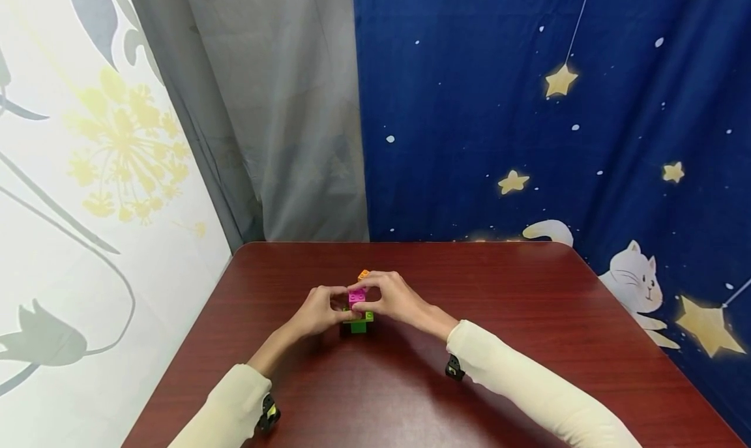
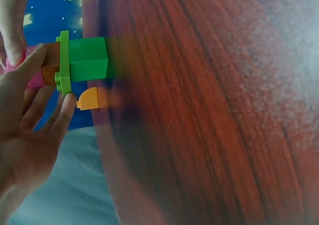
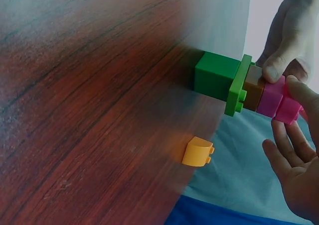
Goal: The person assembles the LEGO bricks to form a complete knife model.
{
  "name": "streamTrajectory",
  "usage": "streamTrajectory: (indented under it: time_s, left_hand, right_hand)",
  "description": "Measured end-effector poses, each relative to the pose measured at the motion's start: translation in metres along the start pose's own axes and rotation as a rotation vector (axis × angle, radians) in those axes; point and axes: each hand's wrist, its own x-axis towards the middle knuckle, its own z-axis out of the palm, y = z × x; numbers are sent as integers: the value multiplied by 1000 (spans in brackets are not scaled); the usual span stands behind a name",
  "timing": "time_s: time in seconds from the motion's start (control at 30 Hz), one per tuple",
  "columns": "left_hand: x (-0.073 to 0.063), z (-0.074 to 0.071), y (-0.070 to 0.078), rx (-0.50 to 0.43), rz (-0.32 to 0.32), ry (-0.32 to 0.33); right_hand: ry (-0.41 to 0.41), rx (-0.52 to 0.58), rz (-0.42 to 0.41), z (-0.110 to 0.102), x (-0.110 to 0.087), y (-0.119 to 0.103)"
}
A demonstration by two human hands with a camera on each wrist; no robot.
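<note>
A small tower of toy building blocks stands upright on the table. Its base is a dark green block [image 3: 217, 74], topped by a light green plate [image 3: 237, 88], a brown block [image 3: 252, 93], a purple block [image 3: 270, 98] and a pink block [image 3: 289, 108]. My left hand [image 1: 319, 312] holds the tower's middle from the left, its thumb near the seam of brown and purple. From the right, my right hand [image 1: 396, 298] pinches the pink block at the top. Fingers partly hide the upper blocks in the head view.
An orange curved block [image 3: 197, 153] sits on the reddish-brown table [image 1: 375, 396] behind the tower, apart from it. Past the table's far edge hang a grey curtain [image 1: 293, 122] and a blue star-patterned curtain [image 1: 457, 109]. A white patterned curtain [image 1: 88, 252] hangs at the left.
</note>
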Motion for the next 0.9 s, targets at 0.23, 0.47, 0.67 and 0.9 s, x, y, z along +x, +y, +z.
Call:
streamTrajectory:
  time_s: [0.23,0.47,0.67,0.9]
  left_hand:
    - [0,-2,-2,12,-15,-1]
    - [1,0,0,13,-14,-10]
    - [1,0,0,7,-12,-16]
    - [-1,-4,0,17,-3,-21]
  right_hand:
    - [-10,7,-43,1,3,4]
    - [-19,29,-37,2,1,10]
    - [-3,58,-13,3,-2,11]
    - [-11,49,-7,4,-1,6]
